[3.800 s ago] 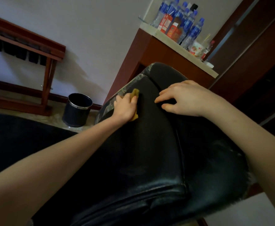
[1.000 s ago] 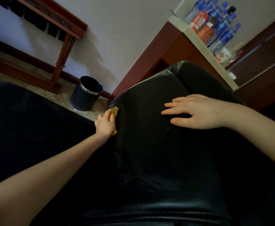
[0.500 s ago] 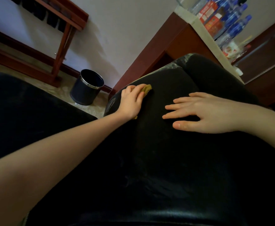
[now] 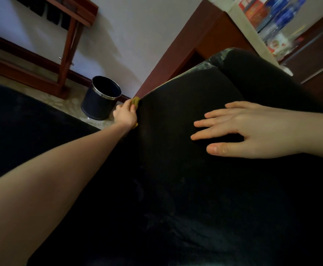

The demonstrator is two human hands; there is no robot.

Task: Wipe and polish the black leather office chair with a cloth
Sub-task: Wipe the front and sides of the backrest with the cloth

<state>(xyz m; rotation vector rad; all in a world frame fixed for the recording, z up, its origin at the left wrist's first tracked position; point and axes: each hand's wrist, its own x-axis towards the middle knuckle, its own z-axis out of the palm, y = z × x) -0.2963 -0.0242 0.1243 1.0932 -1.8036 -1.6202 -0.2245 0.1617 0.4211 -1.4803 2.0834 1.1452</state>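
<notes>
The black leather office chair (image 4: 176, 179) fills the middle and lower part of the head view, its worn, peeling top edge at the upper right. My left hand (image 4: 125, 116) is shut on a small yellow-green cloth (image 4: 136, 101) and presses it against the chair's left edge; only bits of the cloth show above and below the fingers. My right hand (image 4: 239, 130) lies flat and open on the leather to the right, fingers spread and pointing left.
A black round waste bin (image 4: 101, 97) with a chrome rim stands on the floor just left of the chair. Behind it is a reddish wooden rack (image 4: 66, 54) against the white wall. A wooden cabinet (image 4: 204, 35) at the upper right carries several blue-capped bottles (image 4: 283, 14).
My left hand with the cloth has slid from the leather surface back out to the chair's left edge. My right hand stays flat in about the same place.
</notes>
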